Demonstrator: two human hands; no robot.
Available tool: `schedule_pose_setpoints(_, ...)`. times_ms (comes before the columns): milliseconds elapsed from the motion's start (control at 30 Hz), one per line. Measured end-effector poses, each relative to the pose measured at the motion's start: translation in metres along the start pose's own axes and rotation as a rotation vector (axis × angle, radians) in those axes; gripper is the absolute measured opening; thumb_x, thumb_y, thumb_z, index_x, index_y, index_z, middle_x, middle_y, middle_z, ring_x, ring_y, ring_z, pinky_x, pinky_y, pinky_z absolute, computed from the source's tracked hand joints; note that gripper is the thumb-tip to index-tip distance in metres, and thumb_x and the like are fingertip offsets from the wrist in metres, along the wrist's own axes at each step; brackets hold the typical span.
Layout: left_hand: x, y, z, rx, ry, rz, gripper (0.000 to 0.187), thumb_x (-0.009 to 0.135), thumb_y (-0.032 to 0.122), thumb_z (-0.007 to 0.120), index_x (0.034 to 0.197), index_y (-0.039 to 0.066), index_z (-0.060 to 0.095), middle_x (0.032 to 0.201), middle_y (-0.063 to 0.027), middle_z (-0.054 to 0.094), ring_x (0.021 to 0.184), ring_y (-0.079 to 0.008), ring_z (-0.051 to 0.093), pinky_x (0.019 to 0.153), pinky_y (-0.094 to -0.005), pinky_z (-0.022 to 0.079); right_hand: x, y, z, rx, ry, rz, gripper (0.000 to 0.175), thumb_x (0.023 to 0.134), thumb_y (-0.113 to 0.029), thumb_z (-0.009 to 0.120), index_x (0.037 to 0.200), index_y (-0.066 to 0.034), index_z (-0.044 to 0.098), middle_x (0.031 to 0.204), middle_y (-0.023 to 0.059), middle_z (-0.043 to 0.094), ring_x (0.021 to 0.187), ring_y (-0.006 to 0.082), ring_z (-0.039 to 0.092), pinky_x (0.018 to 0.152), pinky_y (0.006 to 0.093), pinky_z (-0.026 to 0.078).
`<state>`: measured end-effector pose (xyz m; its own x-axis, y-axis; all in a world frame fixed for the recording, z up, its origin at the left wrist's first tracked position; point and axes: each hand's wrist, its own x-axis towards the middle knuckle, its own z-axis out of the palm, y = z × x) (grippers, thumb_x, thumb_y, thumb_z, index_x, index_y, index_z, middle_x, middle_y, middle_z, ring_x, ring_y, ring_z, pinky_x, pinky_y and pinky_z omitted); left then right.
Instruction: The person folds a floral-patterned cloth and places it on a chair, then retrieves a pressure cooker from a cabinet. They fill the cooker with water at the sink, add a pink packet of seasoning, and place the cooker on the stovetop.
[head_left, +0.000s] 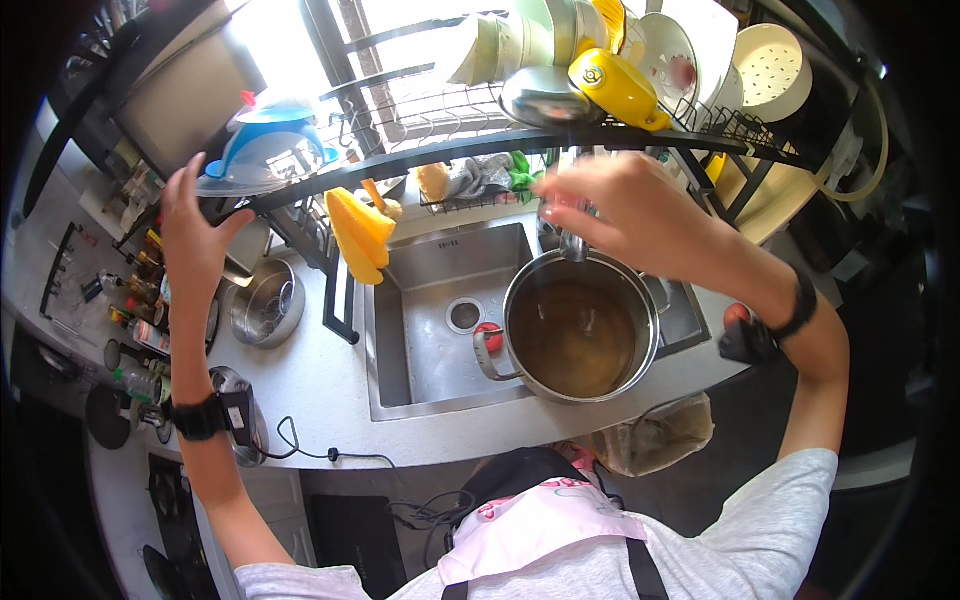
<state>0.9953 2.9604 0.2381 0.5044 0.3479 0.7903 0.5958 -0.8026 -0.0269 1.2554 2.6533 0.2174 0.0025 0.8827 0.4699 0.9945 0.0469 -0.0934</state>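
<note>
A large steel pot (581, 337) with side handles stands over the right part of the stainless-steel sink (390, 375), holding brownish liquid. My right hand (619, 214) is above the pot's far rim, at the faucet (574, 244); the fingers are bent, and whether they touch the faucet is not clear. Beside the blue plastic strainer with a clear bowl (277, 146) on the rack, my left hand (196, 225) is raised with thumb and fingers apart, and nothing shows in it. A red round item (490, 337) lies in the sink behind the pot's handle.
A black dish rack (450, 154) spans the sink, bearing bowls (525, 45), a steel lid (551, 97) and a yellow container (619, 86). Yellow cloths (360, 232) hang from it. A steel basin (266, 304) stands left on the counter; a cable (352, 456) runs along its front edge.
</note>
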Motion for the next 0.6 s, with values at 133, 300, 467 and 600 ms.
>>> schedule_pose_setpoints(133,-0.053,0.030,-0.008,-0.208,0.084,-0.084,0.050,0.073,0.020,0.073,0.117,0.008,0.053,0.115,-0.0114,0.054,0.091,-0.0198,0.056,0.073,-0.0315,0.048,-0.085,0.038,-0.004,0.176,-0.258,0.432,0.025,0.080,-0.020,0.062,0.094,0.0008,0.062,0.080,0.0180,0.065,0.074,0.0308,0.063,0.068,0.0365,0.049)
schedule_pose_setpoints(300,-0.135,0.096,0.076,-0.802,-0.793,-0.166,0.051,0.073,0.023,0.072,0.115,0.001,0.053,0.105,-0.0156,0.059,0.086,-0.0224,0.060,0.076,-0.0331,0.049,-0.145,0.099,0.047,0.095,-0.289,0.766,0.025,0.081,-0.018,0.059,0.097,0.0012,0.062,0.088,0.0190,0.064,0.083,0.0307,0.062,0.074,0.0362,0.049)
schedule_pose_setpoints(467,-0.172,0.142,0.146,-0.817,-1.178,-0.335,0.052,0.079,0.028,0.068,0.118,-0.002,0.050,0.101,-0.0158,0.062,0.088,-0.0212,0.062,0.076,-0.0310,0.050,-0.135,0.112,0.091,0.216,-0.250,0.633,0.032,0.083,-0.018,0.055,0.108,0.0016,0.057,0.099,0.0209,0.061,0.094,0.0338,0.059,0.083,0.0384,0.046)
schedule_pose_setpoints(600,-0.215,0.180,0.149,-0.851,-1.247,-0.368,0.059,0.079,0.028,0.068,0.120,-0.008,0.044,0.093,-0.0153,0.063,0.085,-0.0205,0.062,0.072,-0.0278,0.049,-0.103,0.105,0.127,0.179,-0.219,0.603,0.047,0.083,-0.015,0.053,0.126,0.0001,0.042,0.117,0.0242,0.052,0.109,0.0365,0.050,0.094,0.0387,0.039)
